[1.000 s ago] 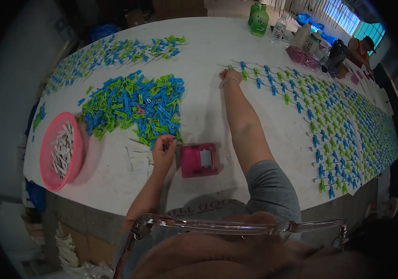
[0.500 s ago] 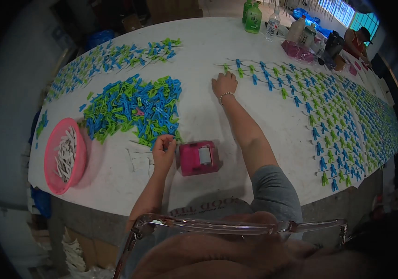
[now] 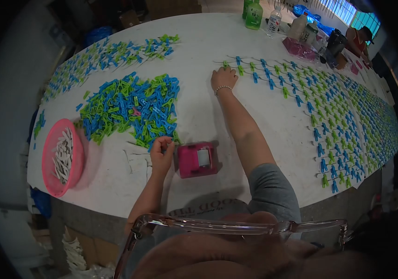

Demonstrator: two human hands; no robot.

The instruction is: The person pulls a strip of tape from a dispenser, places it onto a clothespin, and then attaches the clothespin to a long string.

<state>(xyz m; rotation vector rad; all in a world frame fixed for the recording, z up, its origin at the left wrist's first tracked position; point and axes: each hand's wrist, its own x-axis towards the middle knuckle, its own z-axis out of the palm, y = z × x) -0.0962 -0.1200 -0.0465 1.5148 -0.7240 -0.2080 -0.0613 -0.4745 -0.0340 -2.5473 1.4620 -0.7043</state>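
Note:
My right hand, wearing a beaded bracelet, reaches to the far part of the table with its fingers curled. Its fingertips are at a green clothespin at the left end of a laid-out row; whatever they grip is hidden. Nearer me, my left hand has thumb and fingers pinched together, and I cannot make out what is between them. It is by the lower edge of a heap of blue and green clothespins. Just right of it stands a pink tape dispenser with a pale roll.
A pink basket with white pieces stands left. Laid-out clothespins cover the right side; more lie far left. A green bottle, a clear bottle and a pink package stand behind. Another person sits far right.
The whole view has shifted slightly. My right hand remains by the end of the row, its fingers a little changed in pose. The left hand stays pinched beside the heap.

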